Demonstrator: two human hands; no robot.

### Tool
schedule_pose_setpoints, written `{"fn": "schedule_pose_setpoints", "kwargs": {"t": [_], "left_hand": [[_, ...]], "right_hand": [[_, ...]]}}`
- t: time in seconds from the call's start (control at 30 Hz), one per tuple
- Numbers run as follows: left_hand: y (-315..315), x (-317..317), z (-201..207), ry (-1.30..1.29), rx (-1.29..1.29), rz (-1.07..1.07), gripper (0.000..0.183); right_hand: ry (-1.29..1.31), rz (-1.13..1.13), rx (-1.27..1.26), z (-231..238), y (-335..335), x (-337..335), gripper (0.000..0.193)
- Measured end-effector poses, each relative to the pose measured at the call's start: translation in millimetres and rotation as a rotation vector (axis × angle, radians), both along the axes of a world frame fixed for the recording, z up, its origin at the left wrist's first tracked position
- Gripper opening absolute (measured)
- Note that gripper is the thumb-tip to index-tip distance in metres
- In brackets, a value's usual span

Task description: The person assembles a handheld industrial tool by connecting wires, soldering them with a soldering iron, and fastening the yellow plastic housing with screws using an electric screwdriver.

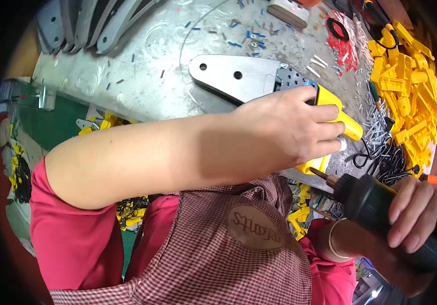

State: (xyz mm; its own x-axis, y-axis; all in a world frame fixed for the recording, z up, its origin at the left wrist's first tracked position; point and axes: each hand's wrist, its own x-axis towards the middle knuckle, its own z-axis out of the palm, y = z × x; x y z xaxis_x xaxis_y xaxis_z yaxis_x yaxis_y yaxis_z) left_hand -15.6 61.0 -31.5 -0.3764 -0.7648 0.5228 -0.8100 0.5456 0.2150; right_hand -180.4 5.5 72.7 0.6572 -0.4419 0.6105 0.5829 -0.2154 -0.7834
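Observation:
My left hand (297,124) reaches across from the left with its fingers curled over a yellow plastic housing (350,124). The housing sits at the end of a flat silver metal plate (256,79) with two holes. A dark perforated piece (290,77) shows between plate and housing, partly under my hand. In my right hand (414,211), at the lower right, is a dark power screwdriver (361,201). Its bit (318,173) points left, close to the housing's lower yellow part (306,165); whether they touch I cannot tell.
Yellow plastic parts (406,91) are heaped at the right, beside loose screws (376,119) and black cords (396,165). Small blue pieces (254,38) lie scattered on the metal table (147,76). Several grey metal plates (89,25) stand at the far left. Red and white bits (343,48) lie far right.

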Motion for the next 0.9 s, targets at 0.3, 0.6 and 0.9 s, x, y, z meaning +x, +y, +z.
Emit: {"fn": "schedule_pose_setpoints", "kwargs": {"t": [0.3,0.6,0.9], "left_hand": [[0.2,-4.1,-9.8,0.158,-0.079,-0.018,0.034],[-0.9,-15.4,-20.8,0.169,-0.243,0.109,0.012],[7.4,-15.9,-7.2,0.051,-0.089,0.134,0.025]], "right_hand": [[0.24,0.22,-0.107,4.7,-18.3,8.0,0.065],[0.396,0.376,-0.262,5.4,-26.5,6.3,0.07],[0.048,-0.1,-0.044,-5.7,-14.4,-25.4,0.019]]}}
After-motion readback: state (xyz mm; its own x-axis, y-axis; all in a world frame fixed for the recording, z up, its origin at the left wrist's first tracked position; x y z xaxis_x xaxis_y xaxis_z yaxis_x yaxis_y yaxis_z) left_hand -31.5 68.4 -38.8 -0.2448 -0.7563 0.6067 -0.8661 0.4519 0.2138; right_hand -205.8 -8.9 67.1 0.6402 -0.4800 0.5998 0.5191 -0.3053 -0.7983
